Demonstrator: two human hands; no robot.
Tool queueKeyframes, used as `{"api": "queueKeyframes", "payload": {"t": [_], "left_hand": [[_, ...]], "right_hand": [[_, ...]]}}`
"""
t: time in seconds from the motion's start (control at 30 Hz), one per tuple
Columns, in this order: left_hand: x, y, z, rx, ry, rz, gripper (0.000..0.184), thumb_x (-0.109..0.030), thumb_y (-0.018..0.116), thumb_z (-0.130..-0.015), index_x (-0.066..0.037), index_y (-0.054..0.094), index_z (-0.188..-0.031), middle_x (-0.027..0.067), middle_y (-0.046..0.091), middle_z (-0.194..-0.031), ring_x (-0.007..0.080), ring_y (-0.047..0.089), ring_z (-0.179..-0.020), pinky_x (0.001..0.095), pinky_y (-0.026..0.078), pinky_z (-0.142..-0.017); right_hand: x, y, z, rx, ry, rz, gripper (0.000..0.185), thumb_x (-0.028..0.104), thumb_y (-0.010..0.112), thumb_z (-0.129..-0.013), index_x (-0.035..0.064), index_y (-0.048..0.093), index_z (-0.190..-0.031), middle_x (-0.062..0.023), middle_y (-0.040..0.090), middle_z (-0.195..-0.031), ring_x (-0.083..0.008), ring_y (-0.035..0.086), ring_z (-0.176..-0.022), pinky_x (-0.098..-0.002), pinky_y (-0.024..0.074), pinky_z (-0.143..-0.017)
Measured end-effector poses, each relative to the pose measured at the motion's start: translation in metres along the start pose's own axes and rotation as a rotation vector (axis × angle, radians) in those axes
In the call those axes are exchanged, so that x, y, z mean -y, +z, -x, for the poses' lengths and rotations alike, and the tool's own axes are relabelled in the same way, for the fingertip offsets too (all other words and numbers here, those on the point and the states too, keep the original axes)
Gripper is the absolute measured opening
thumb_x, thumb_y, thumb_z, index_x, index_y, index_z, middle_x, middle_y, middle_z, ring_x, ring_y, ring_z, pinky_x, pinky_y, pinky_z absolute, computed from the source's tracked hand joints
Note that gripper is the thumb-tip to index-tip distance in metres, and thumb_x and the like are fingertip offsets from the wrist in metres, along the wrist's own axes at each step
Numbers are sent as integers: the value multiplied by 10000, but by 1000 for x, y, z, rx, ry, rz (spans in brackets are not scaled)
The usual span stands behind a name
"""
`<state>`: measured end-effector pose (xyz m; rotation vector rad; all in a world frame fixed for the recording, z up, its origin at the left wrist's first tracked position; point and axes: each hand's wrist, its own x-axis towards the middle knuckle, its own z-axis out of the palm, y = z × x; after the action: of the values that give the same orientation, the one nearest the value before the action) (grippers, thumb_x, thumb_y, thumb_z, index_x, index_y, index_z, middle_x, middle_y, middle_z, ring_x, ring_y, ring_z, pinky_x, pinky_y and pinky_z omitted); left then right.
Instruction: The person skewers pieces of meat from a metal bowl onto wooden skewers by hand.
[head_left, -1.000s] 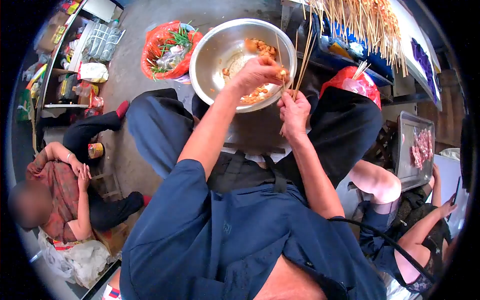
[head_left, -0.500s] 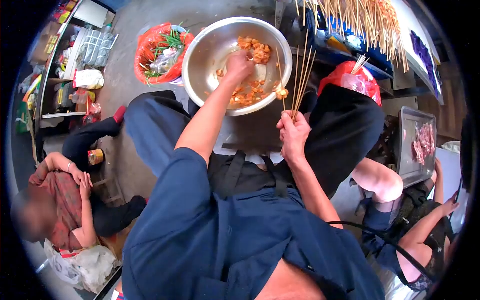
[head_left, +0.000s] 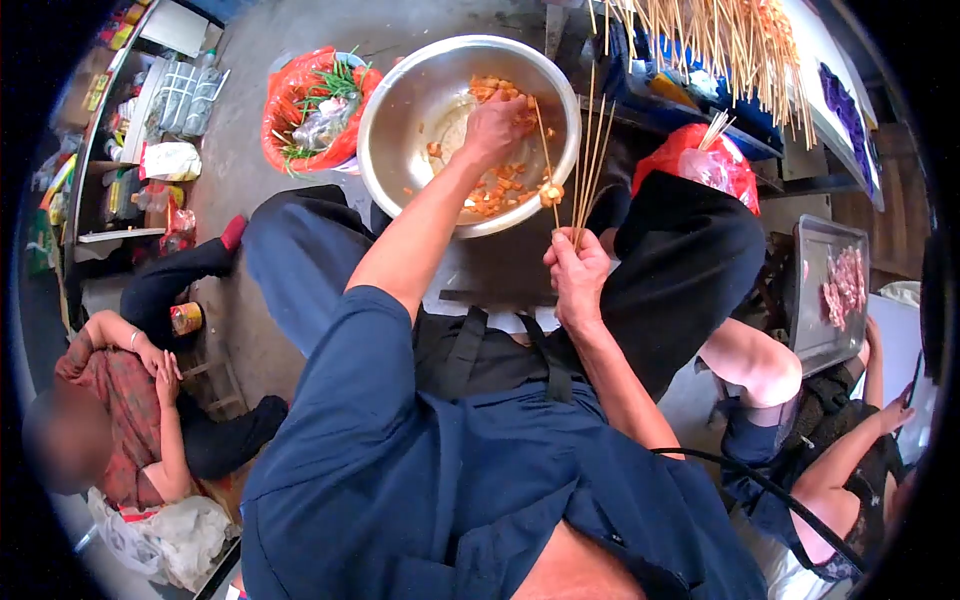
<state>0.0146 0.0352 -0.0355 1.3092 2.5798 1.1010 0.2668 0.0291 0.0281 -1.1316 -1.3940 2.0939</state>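
Note:
A large steel bowl [head_left: 400, 95] stands before my knees, with orange marinated meat pieces [head_left: 497, 192] in it. Inside it, my left hand [head_left: 495, 132] has its fingers curled in on a piece of meat at the far right, close to a skewer's tip; the fingertips are partly hidden. Just outside the bowl's near right rim, my right hand [head_left: 580, 275] is closed round several thin bamboo skewers [head_left: 592, 170]. One of them leans left over the rim and carries a pale orange meat piece [head_left: 551, 194] partway down.
An orange-red bag [head_left: 280, 115] with green stalks sits left of the bowl. At right are a red bag [head_left: 700, 170] with skewers, loaded skewers [head_left: 720, 50] overhanging a table, and a tray [head_left: 815, 340] with raw meat. People sit at left [head_left: 130, 420] and right [head_left: 830, 460].
My left hand has moved slightly right and down in the bowl, towards the skewer tip. My right hand has shifted a little left and down, with the meat-bearing skewer now leaning further left.

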Motion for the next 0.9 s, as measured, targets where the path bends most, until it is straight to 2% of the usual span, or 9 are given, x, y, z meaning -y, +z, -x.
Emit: {"api": "queueKeyframes", "payload": {"t": [0.1, 0.17, 0.3, 0.37, 0.4, 0.47, 0.5, 0.63, 0.9], "left_hand": [[6, 2, -3, 68, 44, 109, 256, -178, 664, -743, -73, 621, -972, 142, 616, -909, 359, 598, -882, 424, 482, -756], [11, -3, 1, 153, -59, -13, 301, -191, 684, -755, -95, 624, -1033, 153, 657, -849, 336, 629, -821, 426, 488, -708], [13, -10, 6, 125, -52, -144, 252, -201, 684, -788, -77, 621, -998, 134, 665, -793, 300, 646, -736, 416, 490, -639], [11, -16, 6, 207, -430, 353, 195, -188, 652, -845, -39, 616, -964, 119, 677, -791, 240, 666, -702, 364, 522, -585], [11, -19, 7, 203, -431, 352, 195, -188, 652, -845, -39, 616, -964, 119, 677, -791, 240, 666, -702, 364, 522, -585], [7, -28, 7, 207, -654, 953, 191, -192, 591, -910, -13, 601, -975, 119, 679, -818, 205, 680, -718, 315, 558, -579], [2, -35, 7, 199, -701, 1043, 212, -182, 528, -950, 12, 566, -1028, 153, 674, -893, 247, 688, -757, 329, 590, -638], [-10, -51, 12, 123, -724, 1453, 160, -104, 511, -945, 27, 534, -1034, 208, 665, -939, 303, 685, -821, 372, 589, -706], [-31, -63, 24, 29, -591, 1629, 111, -17, 534, -901, 23, 539, -1004, 236, 637, -1033, 339, 654, -952, 413, 569, -803]], "right_hand": [[-1, -1, -1, -24, -10, 9, 102, 152, 571, -912, 50, 578, -915, 14, 545, -627, -32, 395, -474, -188, 308, -424], [1, -1, 1, -38, -9, 5, 101, 148, 570, -911, 48, 579, -915, 14, 545, -626, -32, 397, -475, -188, 309, -425], [1, -2, 2, -35, -9, 6, 96, 140, 566, -911, 44, 579, -908, 12, 547, -626, -33, 403, -479, -187, 313, -427], [0, -2, 2, -25, -16, 0, 97, 140, 566, -910, 45, 579, -902, 11, 549, -627, -33, 404, -479, -187, 313, -427], [-1, -1, 2, -18, -18, -5, 97, 140, 566, -910, 45, 579, -897, 10, 551, -628, -33, 405, -480, -186, 312, -428], [1, 0, 3, -7, -8, 7, 96, 139, 566, -909, 45, 579, -893, 9, 551, -629, -33, 406, -479, -185, 311, -428], [2, 1, 3, -1, 3, 18, 94, 137, 566, -909, 46, 578, -889, 9, 552, -630, -32, 407, -479, -185, 310, -428], [-3, 2, 2, 29, -14, 39, 95, 139, 567, -906, 46, 577, -884, 9, 551, -632, -36, 414, -490, -190, 320, -441], [-7, 4, 4, 53, -33, 118, 97, 142, 567, -902, 50, 580, -875, 18, 553, -636, -46, 431, -518, -206, 340, -471]]}}
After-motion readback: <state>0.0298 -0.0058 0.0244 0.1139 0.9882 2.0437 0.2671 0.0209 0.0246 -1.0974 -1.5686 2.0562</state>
